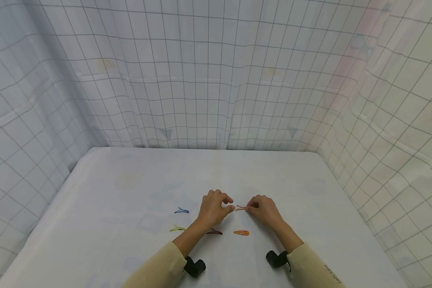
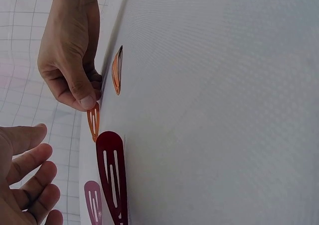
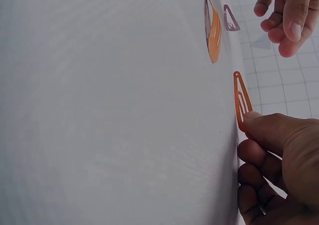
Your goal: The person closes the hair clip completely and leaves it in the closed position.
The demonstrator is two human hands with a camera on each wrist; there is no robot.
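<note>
My right hand [image 1: 264, 210] pinches the wide end of an orange-red snap hair clip [image 3: 238, 98] between thumb and forefinger, just at the table surface. My left hand [image 1: 213, 208] is to its left, above the table, with fingers loosely bent and nothing between them. In the left wrist view a pink-purple hair clip [image 2: 93, 202] lies beyond a dark red hair clip [image 2: 106, 158]. Nearer the body, an orange hair clip [image 1: 241, 233] lies between the forearms. The dark red one is partly beside my left wrist in the head view.
To the left of my left arm lie a blue hair clip [image 1: 181, 211] and a yellow-green hair clip [image 1: 176, 229], the latter close to the forearm. A white cloth covers the table [image 1: 129, 172]. Grid-patterned curtains [image 1: 209, 80] stand at the back and both sides.
</note>
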